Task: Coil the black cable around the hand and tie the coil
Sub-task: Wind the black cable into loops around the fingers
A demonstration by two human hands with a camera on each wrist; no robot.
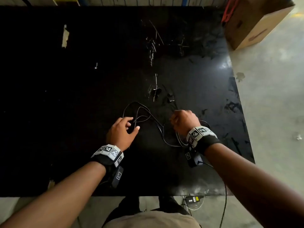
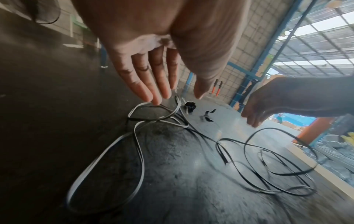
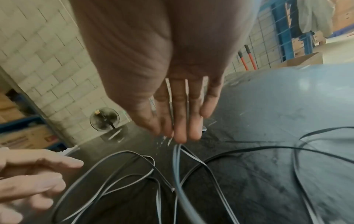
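Note:
The black cable (image 1: 133,102) lies in loose, tangled loops on the black table (image 1: 65,96) between my hands. My left hand (image 1: 134,124) hovers open over the left loops. In the left wrist view its straight fingers (image 2: 153,91) reach down to one loop of the cable (image 2: 270,128). My right hand (image 1: 181,119) is at the right of the tangle, knuckles up. In the right wrist view its thumb and fingertips (image 3: 180,136) pinch strands of the cable (image 3: 124,151), which rise off the table to them. More loops trail under and behind the right wrist.
Small black scraps (image 1: 157,92) lie just beyond the cable. A strip of tape (image 1: 65,36) is stuck at the far left. The table's right edge runs close to my right arm, with a cardboard box (image 1: 256,22) on the floor beyond. A power adapter (image 1: 192,199) lies below the front edge.

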